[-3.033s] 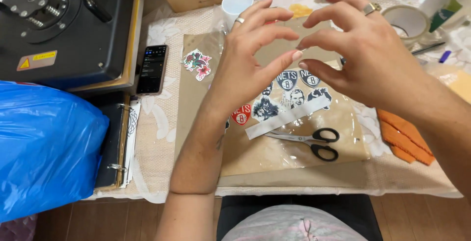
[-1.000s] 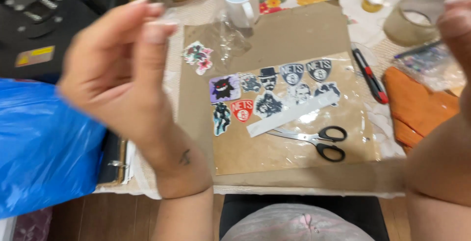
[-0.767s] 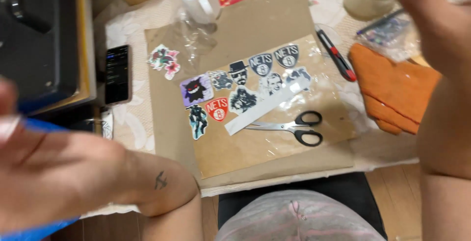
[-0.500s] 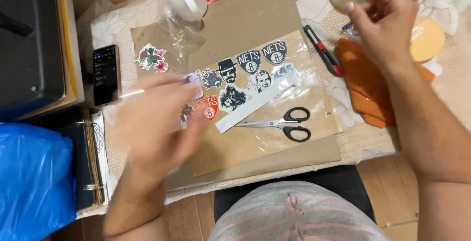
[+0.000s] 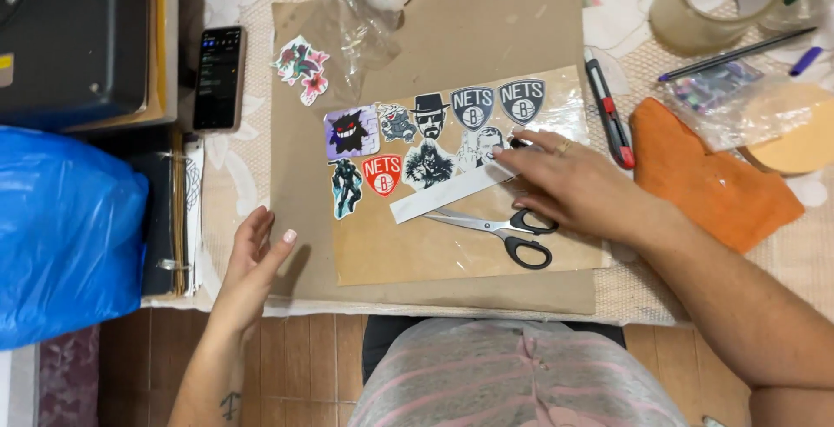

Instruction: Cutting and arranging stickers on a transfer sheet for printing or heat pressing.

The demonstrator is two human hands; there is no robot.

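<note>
Down comes the right hand (image 5: 578, 185) from the tape roll (image 5: 714, 1), flat and open on the stickers (image 5: 434, 136), seemingly touching the white strip (image 5: 443, 194); left hand (image 5: 252, 262) open at the cardboard's (image 5: 452, 36) edge.

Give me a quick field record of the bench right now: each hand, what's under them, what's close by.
left hand: open, holding nothing, at the left edge of the brown paper sheet
right hand: flat on the sheet, fingertips on the white paper strip
stickers: laid in two rows, above the strip
scissors: closed, just below the right hand
utility knife: right of the stickers
phone: left of the sheet
</note>
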